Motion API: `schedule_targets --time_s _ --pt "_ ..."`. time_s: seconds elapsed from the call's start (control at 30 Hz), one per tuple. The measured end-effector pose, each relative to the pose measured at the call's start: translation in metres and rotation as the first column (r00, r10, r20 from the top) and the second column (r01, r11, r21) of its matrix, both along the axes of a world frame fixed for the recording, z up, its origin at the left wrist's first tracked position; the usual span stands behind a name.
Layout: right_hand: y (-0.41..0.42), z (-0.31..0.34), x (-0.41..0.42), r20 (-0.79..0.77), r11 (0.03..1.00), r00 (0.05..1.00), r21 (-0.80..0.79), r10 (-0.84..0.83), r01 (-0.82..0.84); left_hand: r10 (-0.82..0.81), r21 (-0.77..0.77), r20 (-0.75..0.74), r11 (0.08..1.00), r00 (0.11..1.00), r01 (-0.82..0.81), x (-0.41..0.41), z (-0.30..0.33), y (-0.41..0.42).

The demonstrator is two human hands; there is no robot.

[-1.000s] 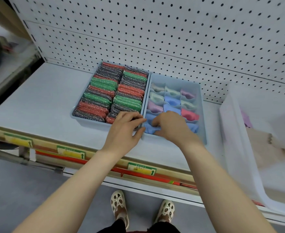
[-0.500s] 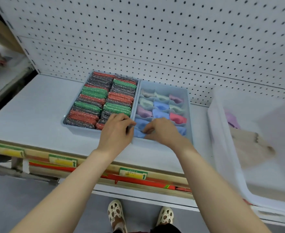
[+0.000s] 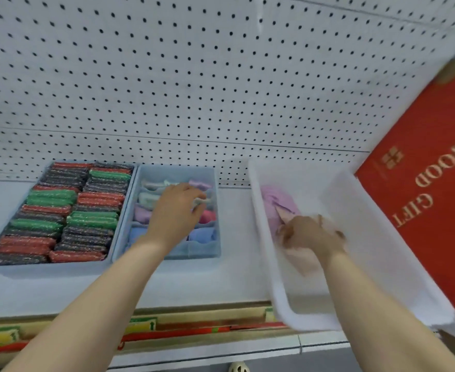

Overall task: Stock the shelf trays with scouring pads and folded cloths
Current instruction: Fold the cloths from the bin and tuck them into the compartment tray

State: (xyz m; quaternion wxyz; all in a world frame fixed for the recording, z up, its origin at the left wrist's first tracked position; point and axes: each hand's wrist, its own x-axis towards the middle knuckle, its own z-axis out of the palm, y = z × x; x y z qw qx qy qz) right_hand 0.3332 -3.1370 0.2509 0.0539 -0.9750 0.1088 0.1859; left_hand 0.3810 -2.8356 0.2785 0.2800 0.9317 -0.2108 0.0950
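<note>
A blue tray (image 3: 19,267) on the left is packed with red, green and dark scouring pads (image 3: 51,226). Beside it stands a blue divided tray (image 3: 178,170) with folded cloths (image 3: 140,213) in its compartments. My left hand (image 3: 176,210) lies over this tray, and its stretched fingers touch a pale cloth (image 3: 203,202) in the right column. My right hand (image 3: 309,234) is down inside the white bin (image 3: 282,304), on a beige cloth (image 3: 301,260). It is blurred, so its grip is unclear. A purple cloth (image 3: 277,202) lies behind it.
The grey shelf (image 3: 221,280) has a white pegboard wall (image 3: 194,76) behind it. A red "GOOD GIFT" box (image 3: 422,189) leans at the right, next to the bin. Price labels (image 3: 143,324) run along the shelf's front edge.
My right hand left the divided tray and moved right into the white bin. My left hand slid from the trays' front edge to the cloth compartments. The view swung right and up.
</note>
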Motion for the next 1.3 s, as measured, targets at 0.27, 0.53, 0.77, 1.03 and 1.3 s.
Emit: schedule_targets --time_s 0.27,0.53,0.77,1.03,1.3 --pt "-0.030 0.060 0.046 0.300 0.931 0.942 0.363 -0.152 0.034 -0.112 -0.152 -0.135 0.984 0.984 0.091 0.015 0.028 -0.057" --pt "-0.008 -0.002 0.012 -0.025 0.999 0.999 -0.023 0.034 -0.035 -0.166 -0.100 -0.182 0.984 0.969 0.150 0.016 0.033 -0.085" --pt "-0.011 0.110 0.045 0.211 0.363 0.967 0.920 -0.139 -0.149 -0.261 -0.290 -0.326 0.942 0.909 0.167 0.023 0.054 -0.094" --pt "0.011 0.172 0.053 0.290 0.111 0.954 0.953 -0.081 -0.280 -0.440 -0.634 -0.330 0.759 0.835 0.149 0.043 0.109 -0.073" --pt "0.044 0.175 0.062 0.302 0.316 0.936 0.919 -0.180 -0.236 -0.416 -0.696 -0.318 0.712 0.852 0.088 0.046 0.145 -0.050"
